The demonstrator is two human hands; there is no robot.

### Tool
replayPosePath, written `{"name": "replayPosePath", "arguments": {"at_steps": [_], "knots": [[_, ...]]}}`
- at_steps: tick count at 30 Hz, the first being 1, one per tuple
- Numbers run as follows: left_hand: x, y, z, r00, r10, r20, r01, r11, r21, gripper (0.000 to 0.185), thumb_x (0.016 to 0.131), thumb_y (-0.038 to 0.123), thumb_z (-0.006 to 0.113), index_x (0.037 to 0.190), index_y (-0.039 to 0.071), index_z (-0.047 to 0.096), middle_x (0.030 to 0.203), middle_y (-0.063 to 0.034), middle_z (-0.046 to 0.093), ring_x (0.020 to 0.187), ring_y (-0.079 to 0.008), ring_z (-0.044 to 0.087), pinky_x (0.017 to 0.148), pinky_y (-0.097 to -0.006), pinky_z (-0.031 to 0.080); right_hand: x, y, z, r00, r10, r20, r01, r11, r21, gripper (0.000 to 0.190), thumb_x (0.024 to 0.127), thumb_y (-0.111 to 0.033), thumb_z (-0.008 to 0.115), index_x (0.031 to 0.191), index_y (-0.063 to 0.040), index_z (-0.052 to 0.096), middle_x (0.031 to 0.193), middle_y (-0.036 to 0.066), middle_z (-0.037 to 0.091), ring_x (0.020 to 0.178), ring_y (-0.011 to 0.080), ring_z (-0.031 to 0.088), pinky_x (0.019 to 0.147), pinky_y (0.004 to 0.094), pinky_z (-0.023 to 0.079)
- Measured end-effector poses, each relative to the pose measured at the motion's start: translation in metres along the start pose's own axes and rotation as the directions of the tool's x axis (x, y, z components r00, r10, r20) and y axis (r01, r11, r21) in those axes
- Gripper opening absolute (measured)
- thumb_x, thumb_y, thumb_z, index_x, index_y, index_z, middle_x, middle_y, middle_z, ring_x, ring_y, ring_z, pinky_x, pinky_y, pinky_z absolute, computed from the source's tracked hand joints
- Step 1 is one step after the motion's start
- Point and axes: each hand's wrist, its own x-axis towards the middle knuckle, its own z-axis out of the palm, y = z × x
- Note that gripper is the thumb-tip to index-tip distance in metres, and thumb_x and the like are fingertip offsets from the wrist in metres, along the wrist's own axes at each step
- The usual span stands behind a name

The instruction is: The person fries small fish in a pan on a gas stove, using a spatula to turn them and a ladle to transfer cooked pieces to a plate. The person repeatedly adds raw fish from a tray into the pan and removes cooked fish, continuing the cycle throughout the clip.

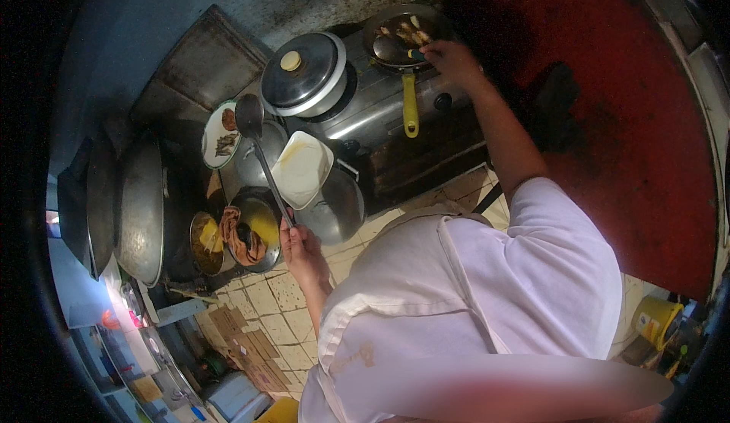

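My left hand grips the handle of a dark metal ladle, whose bowl is raised near a green-rimmed white plate holding fried food. At the upper right, my right hand is closed around a small green and yellow piece, seemingly the handle end of a metal spoon or turner. That utensil's head rests in a frying pan, beside browned food pieces in oil. The pan's yellow handle points towards me. Left of the pan stands a white pot with a metal lid.
A metal stove runs beneath the pan and pot. A cream plastic tray lies on metal lids. Large woks stand at left, near a brown cloth on a pan. Flattened cardboard covers some floor tiles. A red wall rises at right.
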Motion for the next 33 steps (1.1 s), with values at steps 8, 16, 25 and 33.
{"name": "replayPosePath", "arguments": {"at_steps": [8,16,25,33], "knots": [[0.002,-0.002,-0.002,1.0,-0.001,0.007,0.0,1.0,0.014,0.046,0.1,0.024,0.064,0.142,0.008,0.052,0.085,0.0086,0.05,0.073,-0.0021,0.045,0.062,-0.0181,0.035,-0.005,-0.008,-0.002,0.995,0.034,-0.09,-0.034,0.999,0.007,0.028,0.099,-0.028,0.059,0.119,-0.013,0.072,0.113,0.016,0.071,0.1,0.0344,0.069,0.09,0.0433,0.053],[0.005,-0.003,-0.003,0.999,0.004,0.033,-0.005,1.0,0.018,0.047,0.1,0.025,0.064,0.142,0.008,0.051,0.085,0.0086,0.05,0.073,-0.0021,0.045,0.061,-0.0186,0.034,-0.013,-0.011,0.007,0.999,0.037,-0.032,-0.035,0.998,0.051,0.028,0.099,-0.026,0.06,0.12,-0.01,0.07,0.114,0.016,0.071,0.102,0.0333,0.069,0.091,0.043,0.053],[0.001,-0.002,-0.004,0.999,0.001,-0.034,0.0,1.0,0.025,0.048,0.1,0.024,0.063,0.143,0.007,0.05,0.085,0.008,0.05,0.071,-0.0027,0.042,0.061,-0.0187,0.033,0.002,0.008,-0.021,0.977,0.05,-0.208,-0.068,0.994,-0.083,0.029,0.098,-0.024,0.059,0.121,-0.011,0.07,0.111,0.018,0.071,0.1,0.0355,0.069,0.089,0.045,0.054],[0.001,-0.001,-0.003,1.0,0.012,0.018,-0.013,1.0,0.026,0.045,0.102,0.023,0.06,0.143,0.007,0.05,0.084,0.0077,0.049,0.071,-0.0021,0.042,0.06,-0.0188,0.033,0.005,0.007,-0.022,0.968,0.05,-0.246,-0.083,0.989,-0.124,0.029,0.095,-0.02,0.058,0.12,-0.011,0.071,0.104,0.017,0.072,0.095,0.0356,0.07,0.085,0.0471,0.055]]}}
